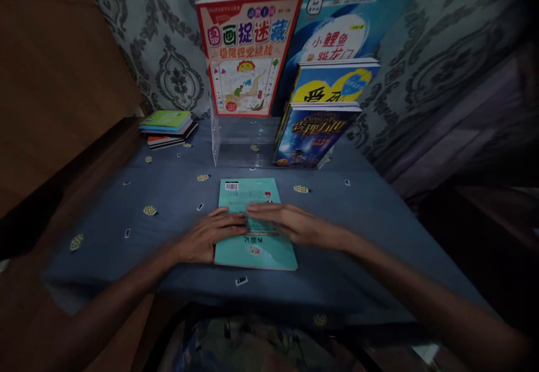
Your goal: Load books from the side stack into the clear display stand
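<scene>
A teal paperback book (273, 254) lies flat near the front of the table, its printing upside down to me and a barcode at the far left corner. Across its left edge rests my left hand (214, 232), fingers stretched over the cover and the thumb side hidden. My right hand (295, 223) is over the right half of the book, fingers extended toward the left and slightly blurred. Whether it touches the cover I cannot tell. The fingertips of both hands come close together over the middle of the book.
Behind the book stands a clear stepped rack (236, 156) holding several upright books, among them a red-bordered picture book (248, 52) and a dark blue book (315, 136). A small stack of books (166, 122) lies at the back left. A patterned blue cloth (168, 237) covers the table.
</scene>
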`<action>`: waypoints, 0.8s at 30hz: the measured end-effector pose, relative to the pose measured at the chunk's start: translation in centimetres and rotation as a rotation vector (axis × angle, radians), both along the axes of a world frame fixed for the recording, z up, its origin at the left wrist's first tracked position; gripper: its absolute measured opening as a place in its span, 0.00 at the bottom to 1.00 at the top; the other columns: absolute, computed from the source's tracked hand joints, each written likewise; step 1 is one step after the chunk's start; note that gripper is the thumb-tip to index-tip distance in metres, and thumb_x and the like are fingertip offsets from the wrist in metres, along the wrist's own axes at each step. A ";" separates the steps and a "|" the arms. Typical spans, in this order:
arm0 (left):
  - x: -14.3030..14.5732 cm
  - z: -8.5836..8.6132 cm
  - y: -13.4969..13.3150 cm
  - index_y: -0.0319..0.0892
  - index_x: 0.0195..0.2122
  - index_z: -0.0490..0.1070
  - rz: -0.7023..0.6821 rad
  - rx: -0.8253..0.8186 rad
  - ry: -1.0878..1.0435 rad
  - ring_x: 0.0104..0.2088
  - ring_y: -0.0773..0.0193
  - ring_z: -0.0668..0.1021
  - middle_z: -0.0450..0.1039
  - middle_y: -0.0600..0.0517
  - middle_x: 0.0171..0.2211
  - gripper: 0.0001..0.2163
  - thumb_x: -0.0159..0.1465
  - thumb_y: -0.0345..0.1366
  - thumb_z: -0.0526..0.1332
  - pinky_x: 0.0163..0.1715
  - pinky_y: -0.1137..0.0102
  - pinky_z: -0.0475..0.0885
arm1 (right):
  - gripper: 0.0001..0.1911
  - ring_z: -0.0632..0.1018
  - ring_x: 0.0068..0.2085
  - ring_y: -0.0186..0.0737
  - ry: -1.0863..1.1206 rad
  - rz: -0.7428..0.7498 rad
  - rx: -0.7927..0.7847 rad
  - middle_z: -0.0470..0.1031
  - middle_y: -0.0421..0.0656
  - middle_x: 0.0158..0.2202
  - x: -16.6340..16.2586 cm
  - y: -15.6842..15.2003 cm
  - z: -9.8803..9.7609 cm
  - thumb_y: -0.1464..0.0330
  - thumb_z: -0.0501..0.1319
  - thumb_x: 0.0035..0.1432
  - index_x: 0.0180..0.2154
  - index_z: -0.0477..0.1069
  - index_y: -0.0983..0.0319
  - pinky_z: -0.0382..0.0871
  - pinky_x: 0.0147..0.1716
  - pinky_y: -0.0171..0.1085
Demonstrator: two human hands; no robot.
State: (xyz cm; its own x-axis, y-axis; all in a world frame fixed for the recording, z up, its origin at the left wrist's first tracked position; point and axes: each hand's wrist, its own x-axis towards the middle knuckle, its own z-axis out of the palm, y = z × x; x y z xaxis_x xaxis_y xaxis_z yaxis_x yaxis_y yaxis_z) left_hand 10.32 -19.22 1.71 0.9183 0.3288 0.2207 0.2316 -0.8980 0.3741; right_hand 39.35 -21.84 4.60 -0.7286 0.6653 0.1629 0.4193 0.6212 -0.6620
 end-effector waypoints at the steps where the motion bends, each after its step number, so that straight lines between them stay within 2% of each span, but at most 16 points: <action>1: 0.0 0.0 0.0 0.49 0.67 0.63 0.005 0.000 0.000 0.63 0.51 0.71 0.70 0.44 0.62 0.25 0.68 0.44 0.60 0.68 0.53 0.56 | 0.24 0.64 0.69 0.42 -0.008 -0.019 -0.014 0.62 0.40 0.69 -2.0 1.0 0.1 0.66 0.49 0.72 0.66 0.62 0.52 0.61 0.67 0.52; 5: 0.0 -0.5 -0.1 0.49 0.65 0.66 0.051 -0.014 0.012 0.61 0.50 0.72 0.72 0.45 0.60 0.25 0.66 0.41 0.61 0.65 0.55 0.62 | 0.29 0.54 0.72 0.43 -0.080 -0.050 0.016 0.54 0.46 0.72 -9.6 5.2 -1.2 0.56 0.44 0.74 0.68 0.58 0.61 0.52 0.70 0.49; 8: -0.2 -0.8 0.0 0.49 0.65 0.65 0.032 -0.007 -0.003 0.62 0.52 0.72 0.71 0.45 0.62 0.25 0.67 0.42 0.60 0.66 0.55 0.61 | 0.33 0.53 0.72 0.46 -0.157 -0.148 0.062 0.52 0.50 0.72 -11.2 7.5 -2.8 0.52 0.44 0.72 0.69 0.56 0.64 0.52 0.70 0.51; 12: -0.3 -0.9 0.1 0.49 0.67 0.62 0.009 0.015 -0.022 0.65 0.54 0.70 0.67 0.45 0.64 0.26 0.69 0.46 0.60 0.69 0.54 0.55 | 0.36 0.51 0.73 0.52 -0.258 -0.317 0.147 0.51 0.57 0.72 -7.7 8.8 -4.6 0.52 0.46 0.71 0.69 0.55 0.71 0.49 0.71 0.53; 16: -0.4 -1.0 0.2 0.48 0.68 0.61 0.003 0.023 -0.031 0.66 0.54 0.68 0.66 0.45 0.66 0.27 0.69 0.48 0.60 0.69 0.53 0.54 | 0.35 0.53 0.72 0.53 -0.290 -0.452 0.206 0.53 0.55 0.72 -2.7 8.2 -5.7 0.52 0.45 0.71 0.70 0.54 0.66 0.51 0.70 0.57; 18: -0.3 -1.0 0.2 0.49 0.68 0.60 0.001 0.019 -0.012 0.67 0.54 0.67 0.65 0.45 0.66 0.27 0.69 0.47 0.60 0.69 0.53 0.54 | 0.35 0.52 0.73 0.53 -0.301 -0.473 0.216 0.51 0.57 0.72 -1.1 7.4 -6.1 0.52 0.44 0.71 0.70 0.53 0.67 0.50 0.69 0.58; 21: -0.3 -0.7 0.0 0.51 0.69 0.57 0.006 0.024 0.036 0.68 0.53 0.65 0.63 0.46 0.67 0.28 0.70 0.46 0.59 0.70 0.52 0.52 | 0.36 0.51 0.73 0.54 -0.304 -0.495 0.206 0.50 0.59 0.72 -0.2 6.6 -6.4 0.53 0.43 0.71 0.70 0.52 0.71 0.50 0.69 0.58; 24: -0.9 0.1 -0.4 0.51 0.72 0.51 0.010 0.021 0.129 0.71 0.52 0.58 0.56 0.47 0.70 0.30 0.71 0.46 0.58 0.71 0.51 0.47 | 0.35 0.50 0.73 0.54 -0.295 -0.526 0.198 0.50 0.59 0.72 -0.6 6.2 -6.4 0.54 0.43 0.71 0.70 0.52 0.71 0.49 0.70 0.57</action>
State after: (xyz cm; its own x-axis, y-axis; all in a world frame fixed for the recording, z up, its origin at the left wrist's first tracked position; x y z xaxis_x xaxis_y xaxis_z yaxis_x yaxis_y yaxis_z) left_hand 9.42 -19.59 1.85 0.9362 0.3345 0.1081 0.2854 -0.9027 0.3220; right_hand 38.78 -15.63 -1.85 -0.3453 0.9244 0.1618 0.8489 0.3812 -0.3660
